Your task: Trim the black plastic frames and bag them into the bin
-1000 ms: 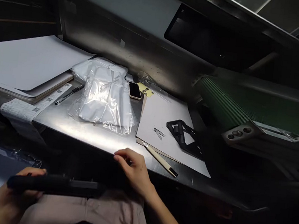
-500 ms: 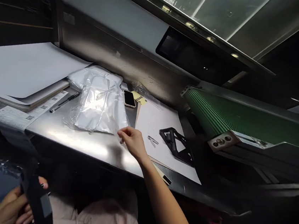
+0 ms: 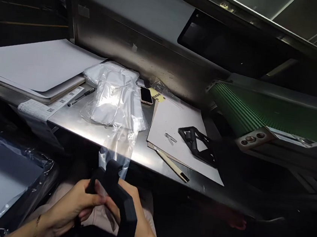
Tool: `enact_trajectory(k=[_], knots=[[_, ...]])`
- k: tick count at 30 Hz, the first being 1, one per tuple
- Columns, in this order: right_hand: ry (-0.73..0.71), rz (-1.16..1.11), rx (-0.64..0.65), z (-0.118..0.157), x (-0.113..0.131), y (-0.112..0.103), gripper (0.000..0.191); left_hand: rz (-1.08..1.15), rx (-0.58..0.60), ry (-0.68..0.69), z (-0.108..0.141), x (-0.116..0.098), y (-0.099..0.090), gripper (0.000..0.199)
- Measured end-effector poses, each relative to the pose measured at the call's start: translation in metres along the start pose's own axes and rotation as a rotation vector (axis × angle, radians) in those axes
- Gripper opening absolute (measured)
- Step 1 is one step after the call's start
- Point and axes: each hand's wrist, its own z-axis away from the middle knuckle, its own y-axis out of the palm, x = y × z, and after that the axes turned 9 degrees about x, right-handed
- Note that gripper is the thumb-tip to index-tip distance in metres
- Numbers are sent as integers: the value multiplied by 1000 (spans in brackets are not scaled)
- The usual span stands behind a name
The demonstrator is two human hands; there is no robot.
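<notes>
A clear plastic bag (image 3: 118,144) hangs from the pile of plastic bags (image 3: 116,101) over the metal table's edge. Its lower end is close to my hands. My left hand (image 3: 77,202) has its thumb and fingers pinched together low in the middle, at a black frame-like object (image 3: 128,211). Behind and to the right of that object is my right hand (image 3: 131,196), partly covered by it. The fingers of both hands meet near the black object's opening. What exactly lies between the fingertips is too small to tell.
White sheets (image 3: 39,66) lie stacked at the left, beside a pen (image 3: 81,97). A phone (image 3: 146,95), small clippers (image 3: 170,138), a knife (image 3: 170,165) and a black bracket (image 3: 198,145) are farther right. A green conveyor (image 3: 249,113) stands beyond.
My right hand has moved from the table down toward my left hand, and a clear bag now stretches over the edge. My left hand and the black object have moved right. The view has shifted.
</notes>
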Motion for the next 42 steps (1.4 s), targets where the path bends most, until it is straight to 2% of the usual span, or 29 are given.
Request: enact_trajectory(k=[4, 7, 11, 17, 20, 25, 27, 30, 33, 35, 37, 39, 42], knots=[[70, -245, 115, 8, -8, 3, 15, -16, 42, -48, 9, 6, -2, 23], [113, -453, 122, 13, -11, 11, 14, -40, 77, -52, 13, 7, 0, 22], [160, -713, 20, 23, -16, 21, 18, -81, 104, -55, 15, 4, -2, 22], [133, -1122, -239, 37, -34, 11, 28, -112, 7, -46, 17, 1, -32, 26], [162, -1217, -237, 37, -44, 7, 27, -166, 7, -33, 14, 3, -42, 23], [197, -1191, -125, 33, -58, 7, 25, -246, -35, 33, 6, 2, -57, 21], [167, -1138, -114, 33, -62, 1, 24, -275, -10, 42, 8, -5, -65, 22], [113, -1021, -147, 33, -65, -14, 16, -313, 80, 36, 16, -17, -72, 42], [100, -898, -156, 30, -65, -25, 11, -490, 196, -99, 15, -21, -64, 55], [96, -818, -153, 25, -62, -27, 12, -605, 267, -181, 6, -16, -52, 65], [99, -732, -136, 19, -57, -25, 14, -640, 312, -201, -9, -9, -38, 73], [111, -635, -101, 17, -51, -23, 15, -663, 337, -216, -24, -1, -28, 61], [131, -446, -52, 24, -44, -24, 17, -674, 303, -204, -36, 7, -22, 24]])
